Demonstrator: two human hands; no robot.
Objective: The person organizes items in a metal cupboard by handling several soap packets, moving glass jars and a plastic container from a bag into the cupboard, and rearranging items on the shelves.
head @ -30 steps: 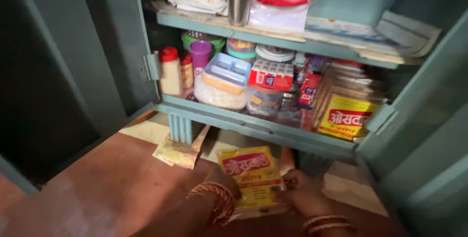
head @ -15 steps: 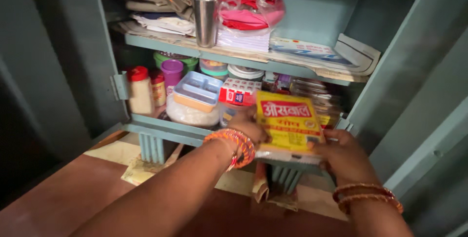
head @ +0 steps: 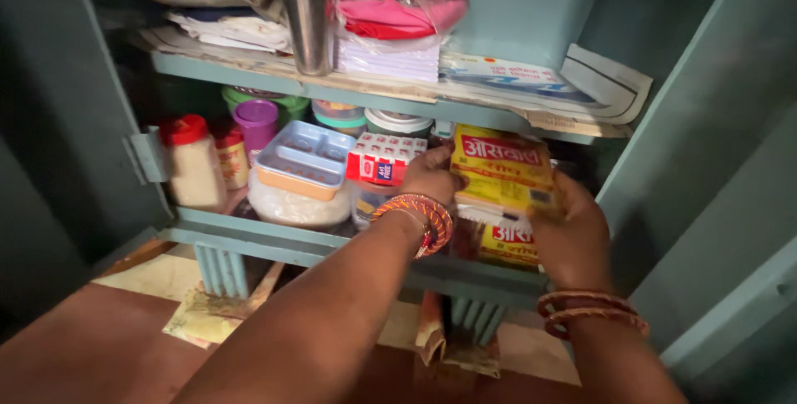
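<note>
Both hands held one yellow packet [head: 503, 173]; the left hand [head: 429, 176] was closed on its left edge and the right hand [head: 573, 234] was closed on its lower right corner, fingers wrapped under it. A second ago this packet lay low on the brown floor [head: 100, 346] in front of the cupboard; half a second ago it was lifted up to the bottom shelf [head: 274, 234]; at this moment it sat at the right end of that shelf, on top of more yellow packets [head: 508, 244] (only a bit of them showed under it). So the packet had gone from the floor into the cupboard, and it looked almost put away, though both hands had not let go. Near the left hand stood a red and white box [head: 383, 159] and a blue tray [head: 305, 159] on a white tub [head: 290, 205]; a steel cup [head: 306, 24] stood on the shelf above.
</note>
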